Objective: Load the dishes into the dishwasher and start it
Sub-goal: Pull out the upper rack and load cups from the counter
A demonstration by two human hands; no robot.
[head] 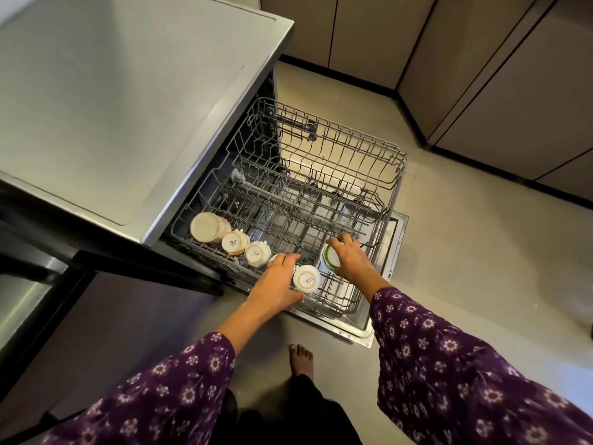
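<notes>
The dishwasher's grey wire rack is pulled out over the open door. Several white cups stand upside down along its near left edge: one large, one with a red logo, one marked SISTA, another SISTA cup nearest me. My left hand lies over a further cup between those two, fingers curled on it. My right hand grips a white cup with a green band at the rack's near right.
A second, higher wire rack extends behind with nothing seen in it. The grey countertop overhangs at left. Cabinet doors line the far side. My bare foot stands on the floor just before the door.
</notes>
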